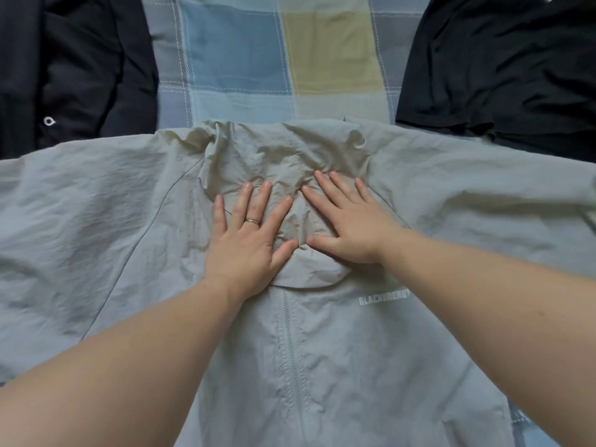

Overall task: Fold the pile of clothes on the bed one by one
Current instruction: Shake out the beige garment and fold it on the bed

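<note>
Grey jacket [322, 350] lay front-up, spread across frame centre on the checked bedsheet [258, 59]. Left hand [251, 240] and right hand [348, 221] pressed its hood [283, 162] flat, fingers spread, gripping nothing. Probably light, slippery nylon; take it at sleeve edges.

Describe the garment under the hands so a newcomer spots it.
On the checked bedsheet, a pale grey jacket lies spread wide, left hand and right hand flat on its hood. Unlike the navy garment and black garment beyond its sleeves, it is light, with white lettering.

Two bare forearms [129, 350], left hand [248, 250] wearing a thin silver ring [252, 221] on one of its fingers [256, 204]
</note>
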Available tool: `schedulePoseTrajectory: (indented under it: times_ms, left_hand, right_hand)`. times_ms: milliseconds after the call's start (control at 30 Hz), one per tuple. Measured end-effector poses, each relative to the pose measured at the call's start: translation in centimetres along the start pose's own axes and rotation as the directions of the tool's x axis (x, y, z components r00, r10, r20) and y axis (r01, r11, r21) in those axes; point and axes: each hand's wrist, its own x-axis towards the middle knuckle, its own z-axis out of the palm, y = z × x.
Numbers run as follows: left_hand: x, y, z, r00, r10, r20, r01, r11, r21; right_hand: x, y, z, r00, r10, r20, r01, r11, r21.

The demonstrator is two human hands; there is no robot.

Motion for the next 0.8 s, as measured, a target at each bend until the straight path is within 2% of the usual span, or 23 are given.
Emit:
schedulePoseTrajectory:
  times_ms: [100, 167, 300, 400, 533, 700, 800]
  left_hand:
    - [-0.6, 1.2, -1.3, 0.998, -0.020, -0.052, 0.016, 0.997, -0.080]
    - [-0.8, 2.8, -2.1, 0.998, 0.018, -0.067, -0.025, 0.994, -0.105]
    - [0.4, 8.4, -2.9, 0.990, 0.122, -0.064, -0.130, 0.983, -0.132]
    - [1.4, 15.2, -2.0, 0.977, 0.192, -0.087, -0.204, 0.968, -0.148]
    - [2.2, 26.0, 0.2, 0.961, 0.267, -0.069, -0.275, 0.943, -0.188]
    - [4.7, 37.5, 3.8, 0.935, 0.355, 0.013, -0.346, 0.918, -0.194]
    - [6.3, 45.3, 7.6, 0.926, 0.357, 0.127, -0.331, 0.925, -0.188]
  right_hand:
    - [-2.1, 0.6, -1.0, 0.996, 0.049, -0.077, -0.046, 0.998, 0.044]
    - [-4.4, 1.9, -1.2, 0.982, 0.101, -0.159, -0.095, 0.994, 0.046]
    - [-9.7, 6.7, -1.2, 0.940, 0.268, -0.211, -0.256, 0.963, 0.079]
    - [-15.0, 12.5, -0.6, 0.888, 0.389, -0.247, -0.363, 0.921, 0.144]
    - [-23.3, 21.4, 1.1, 0.829, 0.505, -0.238, -0.487, 0.863, 0.136]
    - [-31.4, 30.2, 5.0, 0.723, 0.654, -0.221, -0.633, 0.756, 0.167]
    - [-34.7, 35.1, 7.4, 0.688, 0.709, -0.155, -0.694, 0.705, 0.145]
